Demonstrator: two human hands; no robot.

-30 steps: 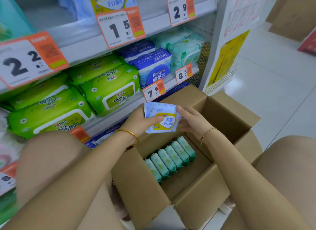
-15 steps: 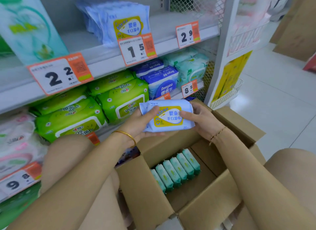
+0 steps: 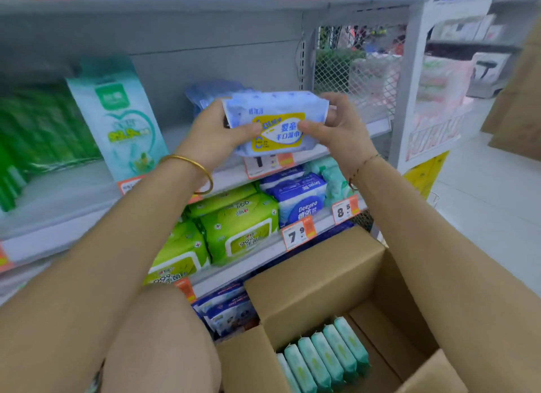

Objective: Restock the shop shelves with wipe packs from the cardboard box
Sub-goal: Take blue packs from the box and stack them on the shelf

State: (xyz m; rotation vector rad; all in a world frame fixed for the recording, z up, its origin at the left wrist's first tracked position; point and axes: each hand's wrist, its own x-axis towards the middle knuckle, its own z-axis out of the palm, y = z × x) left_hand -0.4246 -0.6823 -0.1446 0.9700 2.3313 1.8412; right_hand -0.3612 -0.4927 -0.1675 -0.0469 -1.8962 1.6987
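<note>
Both hands grasp 1 blue wipe pack (image 3: 276, 123) by its ends, left hand (image 3: 218, 135) and right hand (image 3: 341, 132), raised in front of the shelf (image 3: 73, 205). Below, 6 green packs (image 3: 325, 357) stand in the cardboard box (image 3: 316, 278).

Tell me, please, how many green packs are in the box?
6 packs stand side by side in one row along the shelf-side wall of the box; the near flap may hide more.
</note>
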